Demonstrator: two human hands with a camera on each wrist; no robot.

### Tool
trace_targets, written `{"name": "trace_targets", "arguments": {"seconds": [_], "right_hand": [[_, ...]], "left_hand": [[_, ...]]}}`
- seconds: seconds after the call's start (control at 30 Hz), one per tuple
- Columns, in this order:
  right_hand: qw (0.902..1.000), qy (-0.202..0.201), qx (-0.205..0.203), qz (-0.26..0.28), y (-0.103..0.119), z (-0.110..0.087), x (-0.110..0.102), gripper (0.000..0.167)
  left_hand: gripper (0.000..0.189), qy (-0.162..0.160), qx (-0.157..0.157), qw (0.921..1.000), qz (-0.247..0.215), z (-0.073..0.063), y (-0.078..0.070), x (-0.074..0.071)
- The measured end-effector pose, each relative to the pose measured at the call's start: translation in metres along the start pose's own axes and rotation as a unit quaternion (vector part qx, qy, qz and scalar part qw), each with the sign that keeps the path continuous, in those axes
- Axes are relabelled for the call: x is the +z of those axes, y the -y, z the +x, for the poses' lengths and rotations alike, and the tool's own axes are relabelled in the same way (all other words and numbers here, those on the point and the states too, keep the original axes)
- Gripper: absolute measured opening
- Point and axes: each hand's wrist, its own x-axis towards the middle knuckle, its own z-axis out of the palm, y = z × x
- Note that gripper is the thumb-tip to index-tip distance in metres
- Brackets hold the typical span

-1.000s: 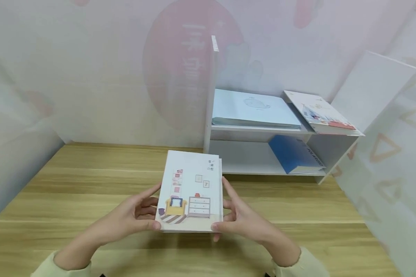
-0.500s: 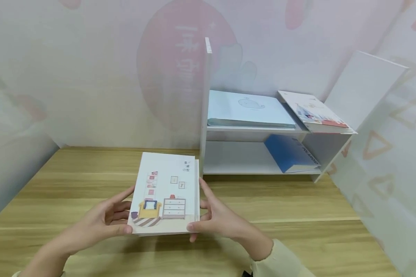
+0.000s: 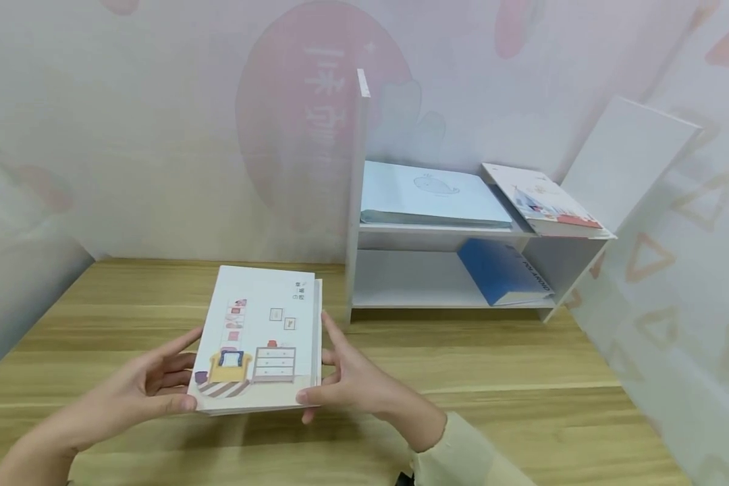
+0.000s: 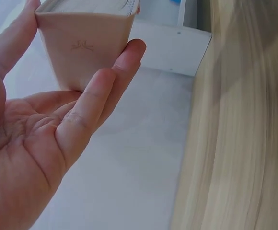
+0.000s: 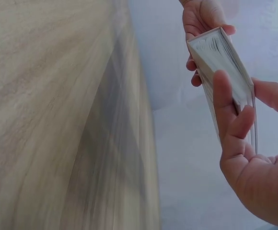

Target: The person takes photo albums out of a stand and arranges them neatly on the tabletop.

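Observation:
A white photo album with a drawn yellow armchair and chest of drawers on its cover is held over the table by both hands. My left hand grips its left side, thumb at the near corner of the cover and fingers along the spine, as the left wrist view shows. On the other side my right hand holds the album, thumb on the near right corner of the cover. In the right wrist view its fingers lie across the album's open edge, where the thin pages show.
A white shelf stands to the right at the back of the wooden table. On its upper board lie a pale blue album and a white album with a red-and-blue picture. A blue POLAROID album leans in the lower compartment.
Both hands have carried the album to the left, away from the front of the shelf. The head view has shifted slightly, and the grip looks the same.

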Motion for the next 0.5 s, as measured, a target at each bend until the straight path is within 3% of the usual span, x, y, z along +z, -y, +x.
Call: {"name": "trace_targets", "arguments": {"seconds": [0.33,0.5], "right_hand": [[0.9993,0.023,-0.012,0.028,-0.004,0.015,0.015,0.120],[0.9991,0.026,0.000,0.034,-0.001,0.023,0.026,0.120]], "left_hand": [[0.090,0.032,0.024,0.9991,-0.015,-0.014,0.008,-0.022],[0.091,0.025,0.016,0.9994,0.018,-0.026,0.013,-0.038]]}}
